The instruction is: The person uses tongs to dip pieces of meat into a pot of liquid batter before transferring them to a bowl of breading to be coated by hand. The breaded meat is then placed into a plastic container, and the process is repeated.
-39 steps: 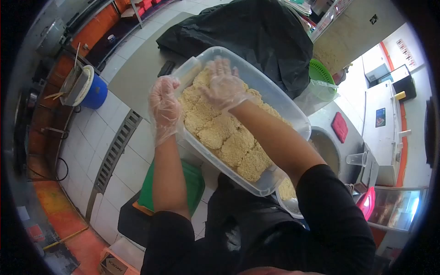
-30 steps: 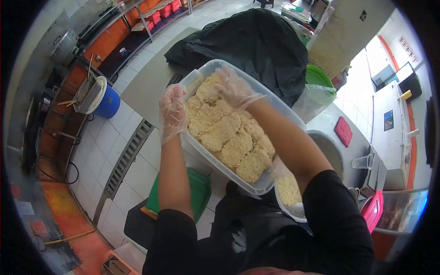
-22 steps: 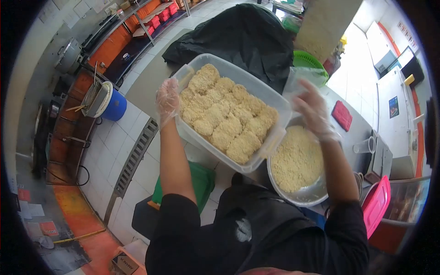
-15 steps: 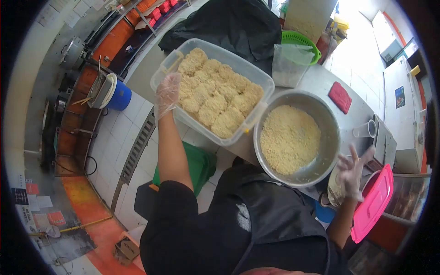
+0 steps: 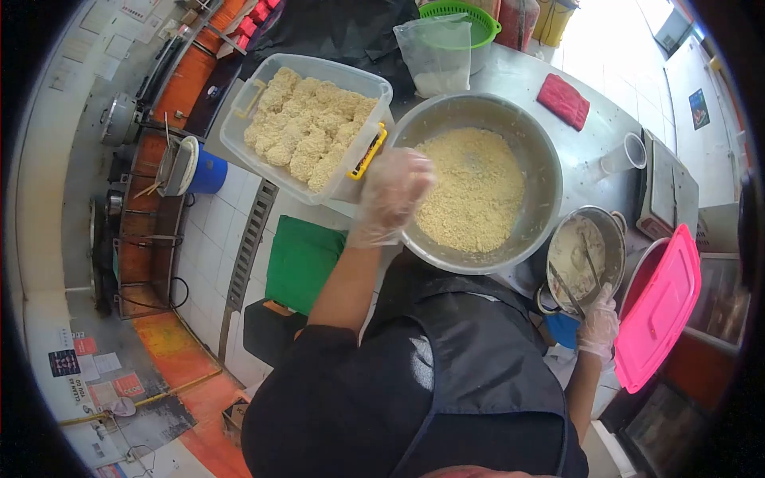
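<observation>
My left hand (image 5: 396, 195), in a clear plastic glove, is over the near left rim of a large metal bowl (image 5: 550, 187). Its fingers are curled in and nothing shows in them. The bowl holds pale, crumbly breading (image 5: 470, 195). To the left stands a clear plastic tub (image 5: 239, 119) with rows of breaded pieces (image 5: 311, 123) and a yellow latch. My gloved right hand (image 5: 599, 325) is closed at the near edge of a pot (image 5: 612, 231) of pale batter, on the handle end of metal tongs (image 5: 567, 288) that dip into it.
A pink lid (image 5: 657, 311) leans beside the pot, near a scale (image 5: 669, 183). Farther back are a clear cup (image 5: 625, 153), a red cloth (image 5: 563, 101), a plastic bag (image 5: 434, 56) and a green basket (image 5: 478, 24). A green bin lid (image 5: 303, 263) is below the tub.
My left hand has let go of the tub, which now rests farther left, and moved right to the bowl. My right hand has gone from spread fingers in the air down to the tongs.
</observation>
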Demonstrator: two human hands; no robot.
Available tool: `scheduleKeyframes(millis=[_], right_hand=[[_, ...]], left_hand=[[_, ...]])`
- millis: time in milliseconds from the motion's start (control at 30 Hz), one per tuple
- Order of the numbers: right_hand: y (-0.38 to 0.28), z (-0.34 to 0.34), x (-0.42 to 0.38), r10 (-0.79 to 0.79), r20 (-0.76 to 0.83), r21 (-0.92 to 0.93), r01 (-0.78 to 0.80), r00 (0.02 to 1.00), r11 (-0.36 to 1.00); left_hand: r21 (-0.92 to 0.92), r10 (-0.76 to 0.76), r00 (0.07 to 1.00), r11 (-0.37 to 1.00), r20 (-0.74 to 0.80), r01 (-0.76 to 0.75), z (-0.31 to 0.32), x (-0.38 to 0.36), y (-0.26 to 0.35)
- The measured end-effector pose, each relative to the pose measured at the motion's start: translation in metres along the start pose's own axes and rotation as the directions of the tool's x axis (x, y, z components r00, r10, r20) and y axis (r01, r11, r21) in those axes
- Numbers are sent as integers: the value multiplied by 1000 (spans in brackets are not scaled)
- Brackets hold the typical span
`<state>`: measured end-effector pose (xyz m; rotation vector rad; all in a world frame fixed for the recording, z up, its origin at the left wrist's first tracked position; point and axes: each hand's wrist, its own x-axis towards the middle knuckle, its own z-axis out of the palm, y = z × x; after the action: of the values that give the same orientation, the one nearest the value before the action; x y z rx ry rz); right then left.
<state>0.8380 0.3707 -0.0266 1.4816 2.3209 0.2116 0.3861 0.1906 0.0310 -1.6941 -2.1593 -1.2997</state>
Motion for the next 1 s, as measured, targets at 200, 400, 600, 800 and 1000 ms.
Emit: scheduleKeyframes(millis=[200,400,600,800,1000], right_hand=[[21,-35,-5,-94,-65,106,101,993,989],[49,-93,-23,-44,8,256,40,999,966],[84,-39,-23,-125,-474,244,266,872,932],[76,-68,-22,-143,-293,134,188,945,973],[30,-47,-7,-219,-302,165,277,928,947]], left_hand=[[77,-291,921,957,258,281,73,-3,-81],[201,-565,616,804,548,559,101,-1,-124],[308,-582,387,760,715,572,133,-32,-139],[251,-536,72,504,841,826,123,-30,11],[123,-446,222,623,867,772,136,-53,4]])
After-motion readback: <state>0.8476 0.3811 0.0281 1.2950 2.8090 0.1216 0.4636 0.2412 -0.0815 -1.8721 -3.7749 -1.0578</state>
